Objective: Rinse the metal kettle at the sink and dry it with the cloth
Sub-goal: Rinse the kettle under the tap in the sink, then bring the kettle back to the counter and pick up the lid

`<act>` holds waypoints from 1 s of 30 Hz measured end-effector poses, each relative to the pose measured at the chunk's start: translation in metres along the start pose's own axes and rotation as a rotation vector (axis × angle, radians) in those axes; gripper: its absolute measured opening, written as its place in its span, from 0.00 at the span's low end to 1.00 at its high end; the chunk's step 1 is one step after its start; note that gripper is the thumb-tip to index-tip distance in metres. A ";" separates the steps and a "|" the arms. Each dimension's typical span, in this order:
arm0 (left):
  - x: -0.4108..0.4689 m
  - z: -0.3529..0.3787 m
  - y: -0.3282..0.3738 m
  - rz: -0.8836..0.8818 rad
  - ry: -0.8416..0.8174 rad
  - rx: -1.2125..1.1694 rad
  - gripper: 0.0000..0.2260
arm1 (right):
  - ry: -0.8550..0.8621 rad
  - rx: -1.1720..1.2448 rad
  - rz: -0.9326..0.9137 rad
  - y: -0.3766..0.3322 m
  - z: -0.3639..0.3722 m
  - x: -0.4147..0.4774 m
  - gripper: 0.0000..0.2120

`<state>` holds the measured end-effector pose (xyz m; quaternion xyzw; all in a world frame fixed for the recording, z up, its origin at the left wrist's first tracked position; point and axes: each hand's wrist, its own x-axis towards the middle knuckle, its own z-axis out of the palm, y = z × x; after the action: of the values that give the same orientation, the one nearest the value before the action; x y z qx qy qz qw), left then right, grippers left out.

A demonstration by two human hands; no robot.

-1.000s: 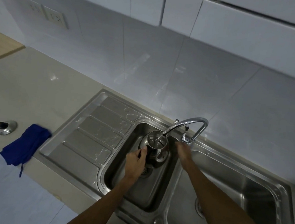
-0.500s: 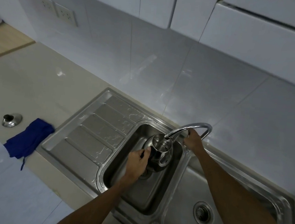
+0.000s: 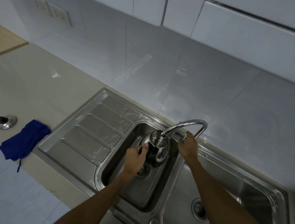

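Hands work together at the sink (image 3: pixel 153 198): left hand (image 3: pixel 135 157), its grip clamped on the metal kettle (image 3: pixel 158 146), holds the open mouth under the tap (image 3: pixel 184 125) for rinsing, right hand (image 3: pixel 188 147) closed on the lever, cloth (image 3: pixel 24 140) waiting on the table's near-left edge.
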<state>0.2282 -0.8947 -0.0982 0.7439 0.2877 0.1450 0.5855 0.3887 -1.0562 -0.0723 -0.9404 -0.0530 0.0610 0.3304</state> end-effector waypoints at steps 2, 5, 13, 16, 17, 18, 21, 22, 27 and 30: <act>-0.002 -0.002 -0.003 0.010 0.016 0.002 0.26 | 0.011 0.002 -0.033 0.000 -0.001 0.000 0.14; -0.010 -0.006 -0.010 -0.001 0.008 0.014 0.22 | 0.141 0.004 -0.068 0.001 0.008 -0.012 0.17; -0.047 -0.048 -0.024 -0.023 0.122 0.065 0.25 | -0.237 0.188 0.122 -0.006 0.063 -0.066 0.12; -0.060 -0.077 -0.028 -0.046 0.177 0.052 0.29 | -0.415 0.460 0.259 -0.036 0.078 -0.090 0.14; -0.065 -0.088 -0.028 -0.039 0.193 0.044 0.30 | -0.473 0.544 0.295 -0.048 0.079 -0.099 0.17; -0.070 -0.099 -0.029 -0.030 0.205 0.034 0.30 | -0.544 0.603 0.318 -0.061 0.080 -0.108 0.19; -0.080 -0.137 -0.026 -0.021 0.238 0.019 0.26 | -0.642 0.731 0.353 -0.089 0.093 -0.131 0.20; -0.082 -0.150 -0.025 -0.027 0.250 0.020 0.24 | -0.648 0.774 0.368 -0.099 0.098 -0.137 0.19; -0.092 -0.219 -0.013 0.024 0.265 0.005 0.23 | -0.652 0.952 0.421 -0.144 0.127 -0.168 0.16; -0.091 -0.264 -0.013 0.058 0.236 -0.005 0.22 | -0.638 1.025 0.437 -0.178 0.142 -0.190 0.14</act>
<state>0.0073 -0.7396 -0.0275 0.7281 0.3327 0.2492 0.5451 0.1695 -0.8573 -0.0547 -0.5878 0.0801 0.4212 0.6860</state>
